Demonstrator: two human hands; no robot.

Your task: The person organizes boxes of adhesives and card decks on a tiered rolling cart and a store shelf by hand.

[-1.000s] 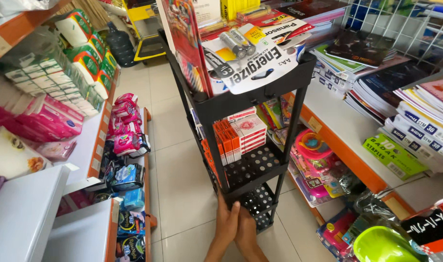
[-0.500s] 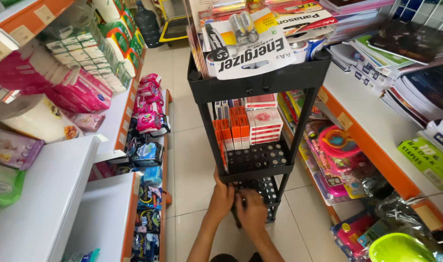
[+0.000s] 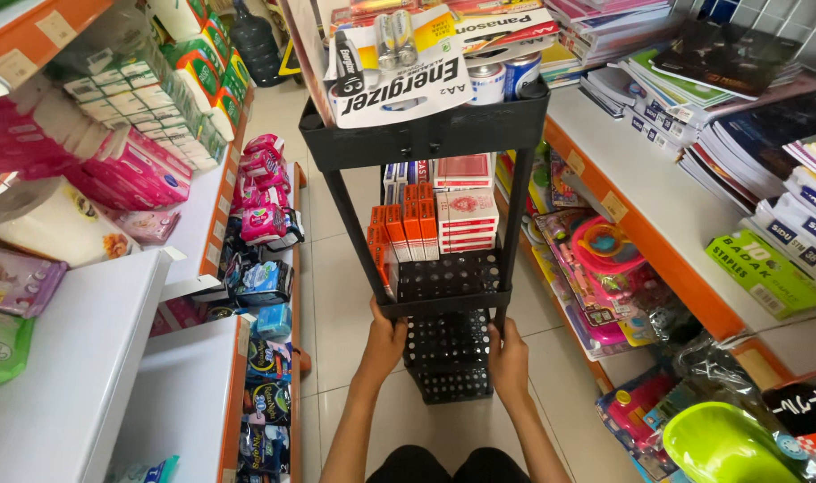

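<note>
While the black tiered rack (image 3: 443,277) stands in the aisle, left hand (image 3: 387,343) and right hand (image 3: 508,355) grip its uprights, fingers wrapped tight (steadying it).

A black three-tier rack (image 3: 439,295) stands in the shop aisle. The left hand (image 3: 385,344) and right hand (image 3: 509,358) grip its posts just below the middle tier, where orange boxes (image 3: 403,228) and red-and-white card packs (image 3: 466,215) stand.
</note>
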